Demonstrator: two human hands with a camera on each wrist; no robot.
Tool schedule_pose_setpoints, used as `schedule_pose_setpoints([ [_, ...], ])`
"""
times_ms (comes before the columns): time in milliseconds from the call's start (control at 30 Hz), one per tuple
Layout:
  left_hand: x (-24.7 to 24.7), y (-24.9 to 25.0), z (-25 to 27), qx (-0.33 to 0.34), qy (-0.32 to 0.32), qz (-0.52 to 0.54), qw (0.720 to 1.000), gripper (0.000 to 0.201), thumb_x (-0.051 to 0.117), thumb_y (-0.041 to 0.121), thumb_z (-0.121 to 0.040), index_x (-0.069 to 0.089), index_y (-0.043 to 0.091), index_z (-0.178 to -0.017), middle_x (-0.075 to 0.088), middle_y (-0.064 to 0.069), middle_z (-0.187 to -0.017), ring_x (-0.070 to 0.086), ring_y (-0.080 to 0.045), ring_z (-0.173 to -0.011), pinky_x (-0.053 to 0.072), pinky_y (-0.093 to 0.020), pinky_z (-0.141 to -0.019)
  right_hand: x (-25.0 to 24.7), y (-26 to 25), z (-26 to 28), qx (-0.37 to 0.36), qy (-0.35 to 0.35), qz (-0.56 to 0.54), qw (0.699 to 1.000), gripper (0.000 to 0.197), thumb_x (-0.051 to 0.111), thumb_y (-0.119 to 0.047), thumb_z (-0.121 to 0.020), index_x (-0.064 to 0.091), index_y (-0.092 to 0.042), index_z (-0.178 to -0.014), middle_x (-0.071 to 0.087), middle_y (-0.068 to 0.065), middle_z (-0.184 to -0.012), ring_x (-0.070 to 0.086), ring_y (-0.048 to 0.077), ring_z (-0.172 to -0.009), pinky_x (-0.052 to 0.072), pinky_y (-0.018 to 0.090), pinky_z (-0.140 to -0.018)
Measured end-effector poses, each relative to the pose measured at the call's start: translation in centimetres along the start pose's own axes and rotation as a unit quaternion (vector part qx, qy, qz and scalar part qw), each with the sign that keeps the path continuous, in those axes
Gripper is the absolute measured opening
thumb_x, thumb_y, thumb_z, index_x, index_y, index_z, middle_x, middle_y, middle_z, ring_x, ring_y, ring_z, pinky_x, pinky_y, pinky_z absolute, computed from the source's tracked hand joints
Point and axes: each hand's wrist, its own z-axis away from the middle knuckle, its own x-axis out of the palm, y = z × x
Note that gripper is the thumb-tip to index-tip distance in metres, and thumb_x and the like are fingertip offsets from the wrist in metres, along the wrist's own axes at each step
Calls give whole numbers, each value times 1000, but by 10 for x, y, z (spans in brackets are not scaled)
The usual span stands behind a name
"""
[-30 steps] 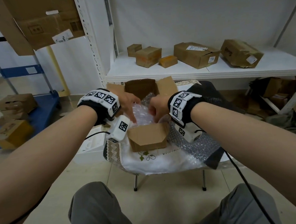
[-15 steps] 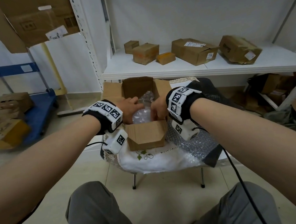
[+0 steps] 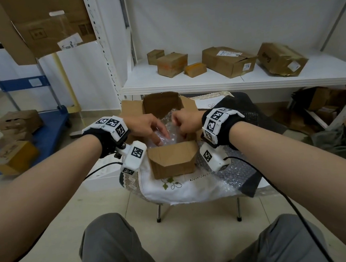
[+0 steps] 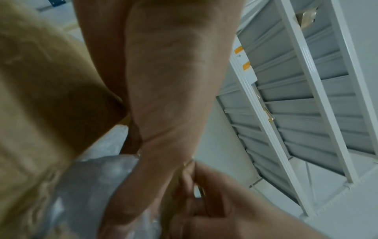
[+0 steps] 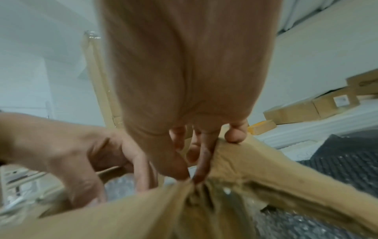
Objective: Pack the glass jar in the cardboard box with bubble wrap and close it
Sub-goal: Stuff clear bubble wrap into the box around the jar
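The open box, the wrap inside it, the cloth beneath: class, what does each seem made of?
Open box: brown corrugated cardboard, matte, fluted cut edges. Wrap: clear plastic bubble wrap, glossy, dotted with bubbles. Cloth: apparently white woven fabric, matte, with embroidered leaves.

Bubble wrap [image 3: 169,129] fills the open cardboard box [image 3: 173,159].
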Motion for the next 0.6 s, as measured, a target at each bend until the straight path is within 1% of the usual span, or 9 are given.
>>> schedule_pose_setpoints([
  [67,3,3,-1,-2,-18,-13,1000,30,72,15,-86,72,25,-115,65,14,-111,56,11,-89,42,-16,-77,0,0,2,7,-26,5,1000,45,61,-2,-84,50,-22,-124,47,4,-126,54,23,-108,54,32,-83],
  [100,3,4,-2,-5,-29,-18,999,30,71,13,-88,72,25,-115,66,15,-114,58,12,-90,43,-15,-77,1,-1,3,7,-48,35,998,56,59,-6,-88,44,-24,-138,46,5,-138,54,23,-117,53,33,-90],
  [167,4,5,-6,-13,-48,-31,998,29,68,11,-89,72,27,-114,67,15,-118,61,4,-105,48,-22,-89,4,-4,7,-3,-66,109,992,63,53,-10,-93,33,-27,-150,44,4,-148,51,24,-127,48,30,-93],
  [233,5,7,-8,-24,-64,-50,996,30,67,9,-90,72,28,-112,68,15,-115,61,-4,-112,49,-24,-91,7,-7,7,-10,-73,157,985,62,49,-9,-94,33,-28,-151,46,5,-148,49,25,-130,45,30,-92],
  [367,7,8,-8,-29,-73,-56,995,35,61,1,-91,70,23,-117,68,13,-114,61,-2,-107,46,-10,-75,12,-17,-1,3,-111,210,971,43,44,-16,-100,48,-19,-143,50,9,-145,51,28,-128,40,34,-104],
  [433,7,9,-5,-27,-70,-55,996,36,60,-1,-91,70,19,-118,68,12,-111,62,2,-99,46,-5,-64,14,-17,-5,16,-102,223,969,38,46,-22,-101,54,-21,-139,41,9,-150,49,29,-129,40,35,-106],
  [500,8,10,-4,-28,-62,-60,996,35,61,-1,-91,71,17,-118,68,13,-105,61,11,-85,44,-2,-59,14,-15,-6,19,-82,243,966,36,49,-25,-101,58,-22,-135,33,8,-151,48,30,-129,40,35,-105],
  [567,9,12,-3,-33,-50,-75,995,35,59,-1,-92,71,18,-118,67,16,-97,58,18,-69,42,-1,-53,13,-12,-8,20,-89,254,963,35,49,-21,-100,59,-16,-133,48,8,-143,53,29,-125,43,33,-100],
  [600,10,12,-3,-35,-41,-88,995,35,58,0,-92,71,21,-117,66,16,-95,58,16,-65,42,-1,-52,15,-11,-9,24,-97,258,961,35,48,-20,-100,59,-13,-133,55,8,-138,55,28,-123,44,33,-98],
])
